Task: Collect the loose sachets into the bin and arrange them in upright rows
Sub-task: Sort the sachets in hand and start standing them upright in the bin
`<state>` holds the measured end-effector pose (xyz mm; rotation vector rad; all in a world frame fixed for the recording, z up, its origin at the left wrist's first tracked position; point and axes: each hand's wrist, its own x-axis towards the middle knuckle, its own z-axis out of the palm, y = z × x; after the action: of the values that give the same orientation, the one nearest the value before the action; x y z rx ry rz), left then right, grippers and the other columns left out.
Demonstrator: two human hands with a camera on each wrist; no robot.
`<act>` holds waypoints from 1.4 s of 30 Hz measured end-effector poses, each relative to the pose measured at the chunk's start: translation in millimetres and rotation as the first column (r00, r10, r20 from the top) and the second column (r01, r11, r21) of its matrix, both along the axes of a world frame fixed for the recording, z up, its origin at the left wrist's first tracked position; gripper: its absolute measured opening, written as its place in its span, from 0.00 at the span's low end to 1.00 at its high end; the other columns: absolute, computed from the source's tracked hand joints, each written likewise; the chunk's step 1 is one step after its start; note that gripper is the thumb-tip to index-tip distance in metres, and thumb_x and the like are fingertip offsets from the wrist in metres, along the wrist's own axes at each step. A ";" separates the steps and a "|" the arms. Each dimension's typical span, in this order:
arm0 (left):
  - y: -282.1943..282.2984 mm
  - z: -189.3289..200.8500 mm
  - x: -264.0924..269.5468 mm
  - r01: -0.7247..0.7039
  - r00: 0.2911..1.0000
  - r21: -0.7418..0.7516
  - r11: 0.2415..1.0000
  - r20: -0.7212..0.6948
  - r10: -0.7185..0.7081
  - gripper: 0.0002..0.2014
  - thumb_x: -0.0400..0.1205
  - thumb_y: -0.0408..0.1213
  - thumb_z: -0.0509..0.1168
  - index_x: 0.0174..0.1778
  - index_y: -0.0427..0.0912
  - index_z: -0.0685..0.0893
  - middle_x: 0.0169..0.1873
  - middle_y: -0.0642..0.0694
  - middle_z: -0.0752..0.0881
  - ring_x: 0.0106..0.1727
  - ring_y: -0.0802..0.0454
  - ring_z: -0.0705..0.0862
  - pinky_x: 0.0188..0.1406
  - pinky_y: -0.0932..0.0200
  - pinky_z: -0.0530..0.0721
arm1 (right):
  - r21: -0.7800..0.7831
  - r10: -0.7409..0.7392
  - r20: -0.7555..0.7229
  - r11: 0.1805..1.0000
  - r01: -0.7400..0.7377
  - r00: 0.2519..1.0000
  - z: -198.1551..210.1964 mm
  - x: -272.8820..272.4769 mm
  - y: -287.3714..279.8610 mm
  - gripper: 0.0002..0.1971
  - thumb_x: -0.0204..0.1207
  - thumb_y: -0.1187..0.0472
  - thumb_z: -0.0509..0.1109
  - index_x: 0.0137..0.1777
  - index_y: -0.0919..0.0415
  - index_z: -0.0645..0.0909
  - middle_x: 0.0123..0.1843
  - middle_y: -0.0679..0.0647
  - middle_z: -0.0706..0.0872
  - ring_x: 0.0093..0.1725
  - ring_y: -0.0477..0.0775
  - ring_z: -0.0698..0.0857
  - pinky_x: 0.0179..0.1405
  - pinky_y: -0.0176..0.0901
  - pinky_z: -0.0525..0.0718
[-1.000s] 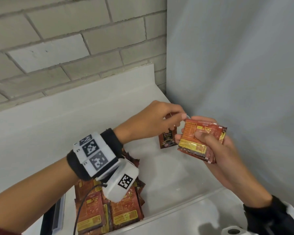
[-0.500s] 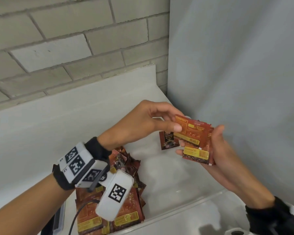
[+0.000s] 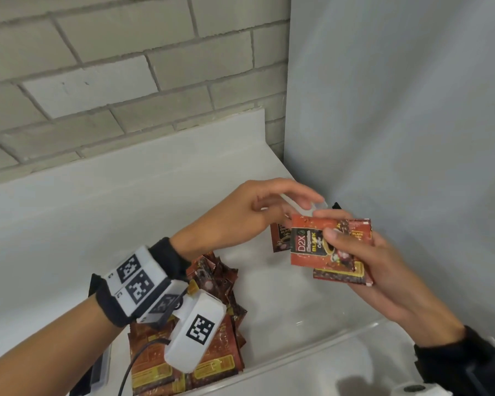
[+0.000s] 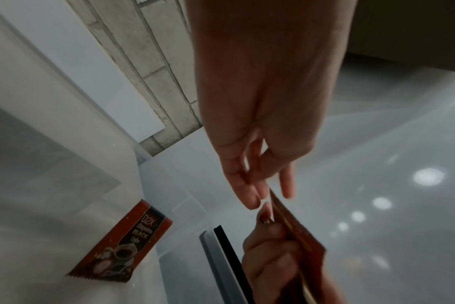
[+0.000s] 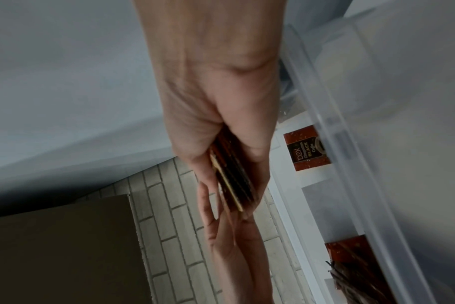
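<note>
Right hand (image 3: 377, 270) gripping sachets (image 3: 312, 244), left hand (image 3: 249, 215) loose just beside

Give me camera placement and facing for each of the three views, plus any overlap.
Head: worn on the head, looking forward and down into the bin; shows both forearms, left hand, right hand gripping a sachet stack.
Left wrist: looks along the left hand toward the bin corner; right hand's fingers also show.
Right wrist: looks along the right hand at the stack's edges.
Shared: all three show the lone sachet leaning upright in the bin.
</note>
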<state>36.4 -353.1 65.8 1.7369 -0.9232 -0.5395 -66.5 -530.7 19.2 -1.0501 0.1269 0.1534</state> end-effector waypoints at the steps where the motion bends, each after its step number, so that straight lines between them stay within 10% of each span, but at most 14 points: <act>1: 0.0 1.8 -0.9 -0.024 0.998 0.007 1.000 -0.055 0.025 0.17 0.84 0.18 0.55 0.62 0.38 0.81 0.55 0.36 0.83 0.50 0.48 0.87 0.52 0.57 0.86 | 0.010 -0.036 -0.007 0.999 0.036 0.999 0.2 0.5 -0.2 0.20 0.62 0.58 0.79 0.56 0.56 0.86 0.50 0.59 0.90 0.43 0.55 0.91 0.32 0.43 0.87; 7: 0.3 5.2 -4.1 0.008 0.992 0.094 0.996 -0.128 0.004 0.17 0.75 0.30 0.73 0.60 0.40 0.82 0.51 0.46 0.85 0.44 0.50 0.87 0.52 0.58 0.86 | 0.015 -0.111 -0.013 0.994 0.111 0.994 1.7 0.7 1.2 0.21 0.64 0.70 0.69 0.59 0.58 0.82 0.50 0.59 0.91 0.44 0.57 0.91 0.34 0.44 0.88; 20: 0.5 4.6 24.8 0.015 0.935 0.416 0.909 0.316 -0.160 0.10 0.78 0.26 0.70 0.52 0.41 0.91 0.50 0.48 0.89 0.47 0.57 0.86 0.51 0.64 0.83 | 0.275 -0.410 0.009 0.878 0.392 0.912 0.8 2.1 1.5 0.17 0.67 0.60 0.71 0.58 0.56 0.79 0.38 0.55 0.86 0.38 0.49 0.88 0.55 0.42 0.87; 29: -35.2 -36.3 27.1 -0.007 0.800 0.642 0.767 0.464 -0.381 0.18 0.81 0.24 0.61 0.60 0.44 0.88 0.56 0.46 0.87 0.59 0.48 0.78 0.55 0.59 0.76 | 0.297 -0.397 0.022 0.879 0.373 0.918 -1.3 1.8 1.2 0.18 0.67 0.59 0.71 0.58 0.57 0.79 0.38 0.55 0.84 0.38 0.50 0.87 0.50 0.41 0.87; 42: -35.6 -51.4 29.6 -0.009 0.700 0.654 0.756 0.544 -0.463 0.15 0.79 0.23 0.63 0.56 0.41 0.88 0.53 0.42 0.83 0.55 0.42 0.81 0.50 0.49 0.80 | 0.300 -0.392 0.013 0.879 0.370 0.920 -4.2 2.9 -0.6 0.25 0.61 0.53 0.81 0.58 0.57 0.81 0.40 0.56 0.85 0.40 0.52 0.88 0.46 0.40 0.87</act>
<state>66.0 -388.7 14.4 2.5241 -1.6661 -0.3770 -63.6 -531.2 15.0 -0.7158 0.2355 -0.2216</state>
